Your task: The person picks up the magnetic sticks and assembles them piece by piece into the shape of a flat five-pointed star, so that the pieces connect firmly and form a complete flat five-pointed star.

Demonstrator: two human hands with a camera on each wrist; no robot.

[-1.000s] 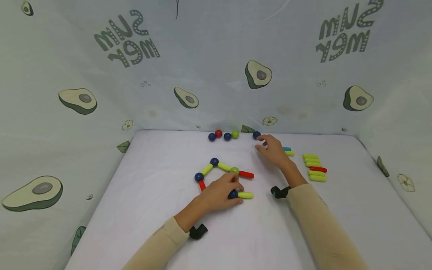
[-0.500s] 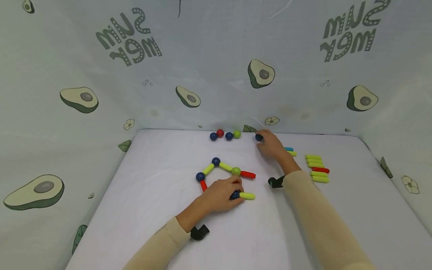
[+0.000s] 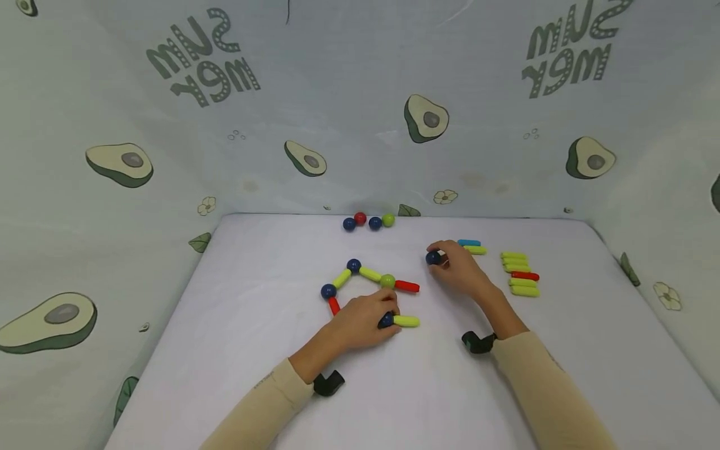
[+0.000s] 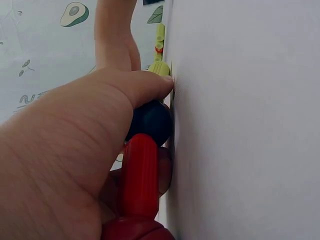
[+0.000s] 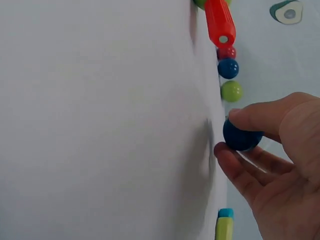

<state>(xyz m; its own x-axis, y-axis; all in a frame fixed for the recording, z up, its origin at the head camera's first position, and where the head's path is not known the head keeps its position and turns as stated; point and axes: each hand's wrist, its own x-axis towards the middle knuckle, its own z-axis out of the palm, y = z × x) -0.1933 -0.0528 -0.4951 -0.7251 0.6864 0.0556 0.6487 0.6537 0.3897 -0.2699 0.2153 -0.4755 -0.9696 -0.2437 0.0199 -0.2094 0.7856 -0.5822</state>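
Note:
My left hand (image 3: 362, 322) grips a dark blue ball (image 4: 152, 122) between thumb and fingers. A yellow-green rod (image 3: 406, 321) sticks out of that ball on one side and a red rod (image 4: 139, 175) on the other, leading to a red ball (image 4: 135, 230). Beyond this hand the chain runs through dark blue balls (image 3: 329, 291), yellow-green rods (image 3: 369, 274) and a green ball (image 3: 387, 281) to a red rod (image 3: 407, 286) with a free end. Part of the chain is hidden under the left hand. My right hand (image 3: 458, 270) pinches another dark blue ball (image 5: 242, 136).
Along the table's back edge sit two blue balls (image 3: 375, 223), a red ball (image 3: 360, 218) and a green ball (image 3: 388, 219). Right of the right hand lie a light blue rod (image 3: 469, 242), a yellow-green rod (image 3: 475, 250), and a column of yellow-green rods (image 3: 524, 291) including one red rod (image 3: 525, 275).
My right hand reached the lone blue ball at the back edge, took hold of it and drew it nearer. The left hand stays on the chain.

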